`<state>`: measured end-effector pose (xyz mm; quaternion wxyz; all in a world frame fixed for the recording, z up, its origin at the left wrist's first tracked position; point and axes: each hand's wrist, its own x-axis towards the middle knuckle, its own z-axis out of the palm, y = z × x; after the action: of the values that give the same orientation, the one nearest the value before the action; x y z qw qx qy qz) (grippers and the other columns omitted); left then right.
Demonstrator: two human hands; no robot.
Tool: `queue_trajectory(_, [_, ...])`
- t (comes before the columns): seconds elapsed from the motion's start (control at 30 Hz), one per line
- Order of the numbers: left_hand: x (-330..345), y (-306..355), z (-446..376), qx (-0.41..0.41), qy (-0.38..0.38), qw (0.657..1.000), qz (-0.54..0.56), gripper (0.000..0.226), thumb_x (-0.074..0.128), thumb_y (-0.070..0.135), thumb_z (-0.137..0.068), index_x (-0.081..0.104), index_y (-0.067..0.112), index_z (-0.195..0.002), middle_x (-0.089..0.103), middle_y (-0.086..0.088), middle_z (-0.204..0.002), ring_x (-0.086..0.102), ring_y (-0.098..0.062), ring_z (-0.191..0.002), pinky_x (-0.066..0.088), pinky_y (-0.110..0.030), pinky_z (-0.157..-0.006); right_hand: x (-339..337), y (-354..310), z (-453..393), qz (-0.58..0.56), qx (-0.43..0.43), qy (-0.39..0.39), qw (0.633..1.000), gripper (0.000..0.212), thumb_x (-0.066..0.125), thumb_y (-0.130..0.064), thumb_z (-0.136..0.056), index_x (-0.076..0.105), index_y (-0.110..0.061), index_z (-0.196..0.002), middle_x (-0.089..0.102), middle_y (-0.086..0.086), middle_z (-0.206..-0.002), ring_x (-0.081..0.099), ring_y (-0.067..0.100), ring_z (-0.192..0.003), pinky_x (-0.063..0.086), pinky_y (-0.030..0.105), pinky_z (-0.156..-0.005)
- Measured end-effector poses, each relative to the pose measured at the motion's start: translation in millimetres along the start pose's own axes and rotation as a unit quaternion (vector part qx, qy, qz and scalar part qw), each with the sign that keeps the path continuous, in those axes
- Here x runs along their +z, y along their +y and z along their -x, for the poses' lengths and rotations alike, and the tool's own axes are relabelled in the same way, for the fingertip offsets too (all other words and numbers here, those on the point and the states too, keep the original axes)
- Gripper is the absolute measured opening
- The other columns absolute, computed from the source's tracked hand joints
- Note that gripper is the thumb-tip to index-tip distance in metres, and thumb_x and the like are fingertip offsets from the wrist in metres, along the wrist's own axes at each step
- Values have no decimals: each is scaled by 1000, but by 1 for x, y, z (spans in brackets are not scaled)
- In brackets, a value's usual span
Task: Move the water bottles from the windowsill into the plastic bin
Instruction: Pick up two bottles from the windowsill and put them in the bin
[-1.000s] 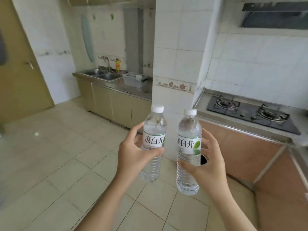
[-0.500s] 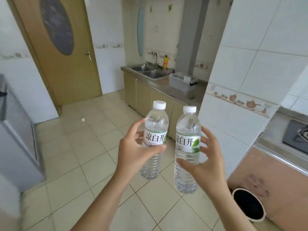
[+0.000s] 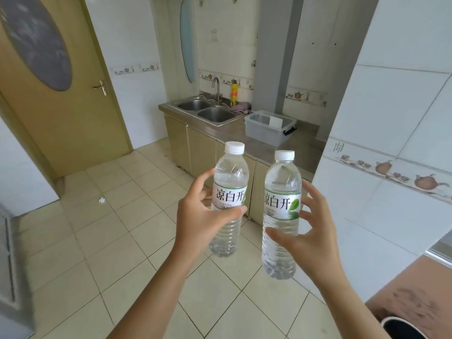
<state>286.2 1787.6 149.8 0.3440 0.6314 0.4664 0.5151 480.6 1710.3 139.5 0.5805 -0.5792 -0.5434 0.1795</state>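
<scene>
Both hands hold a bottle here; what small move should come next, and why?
Probably step toward the counter: the left hand and right hand each grip an upright bottle, and the bin sits beyond them beside the sink.

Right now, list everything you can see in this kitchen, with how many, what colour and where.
water bottles: 2, clear with white caps, upright, one in the left hand, one in the right hand
plastic bin: 1, translucent grey, on the counter right of the sink
sink: 1 double, steel, far counter
faucet: 1, steel, behind the sink
yellow bottle: 1, by the faucet
door: 1, tan, left
left hand: 1, holds a bottle
right hand: 1, holds a bottle
</scene>
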Motion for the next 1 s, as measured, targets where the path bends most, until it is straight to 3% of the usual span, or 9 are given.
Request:
queue_trajectory(0.1, [26,-21,-57,-7,-5,1000,3,87,93,45,-42,50,68,-114,72,31,-93,68,9,-88,48,-14,-73,13,30,-59,7,-4,0,1000,98,89,-10,-54,41,-40,-134,50,-42,-117,56,-9,-106,45,18,-80])
queue_trajectory(0.3, [85,-61,-175,-22,0,1000,-2,84,93,42,-44,50,67,-112,72,31,-93,68,9,-86,50,-8,-66,32,98,-186,5,3,-3,1000,99,90,-12,-54,41,-45,-133,53,-35,-119,59,-3,-103,49,26,-82])
queue_trajectory(0.47, [123,-83,-271,-19,6,1000,-3,82,96,32,-49,50,70,-105,70,35,-92,66,12,-86,49,-5,-68,47,140,-293,19,-10,-14,1000,101,91,-11,-54,40,-39,-136,49,-45,-117,54,-12,-107,44,18,-80])
queue_trajectory(0.57, [138,-96,-323,-23,2,1000,4,82,97,30,-51,50,66,-108,69,37,-91,65,12,-88,49,-3,-65,59,160,-345,19,-5,-7,1000,100,92,-12,-53,40,-42,-134,53,-37,-118,56,-7,-108,44,17,-81])
queue_trajectory(0.67, [157,-114,-377,-24,-3,1000,15,81,97,28,-51,51,64,-108,70,36,-91,66,12,-89,50,-5,-64,73,183,-396,22,-4,-3,1000,99,92,-12,-54,41,-39,-134,55,-34,-117,57,-4,-109,46,18,-84])
queue_trajectory(0.83, [192,-151,-475,-29,-37,998,40,83,97,26,-50,52,61,-111,75,21,-94,71,0,-90,59,-24,-72,102,225,-475,37,0,25,999,100,92,-9,-54,42,-35,-136,56,-33,-117,58,-2,-107,47,17,-86])
queue_trajectory(0.93, [217,-173,-537,-25,-71,996,48,83,97,23,-51,53,57,-113,76,20,-93,72,-2,-87,59,-21,-71,116,252,-521,46,22,45,998,101,92,-9,-53,41,-34,-136,57,-28,-117,58,-4,-106,47,8,-81])
queue_trajectory(1.0, [234,-184,-577,-24,-93,994,52,84,97,22,-51,54,52,-117,76,18,-91,72,-2,-84,57,-19,-72,123,268,-550,58,40,60,996,101,92,-10,-53,40,-34,-137,57,-25,-118,57,-6,-105,46,10,-80])
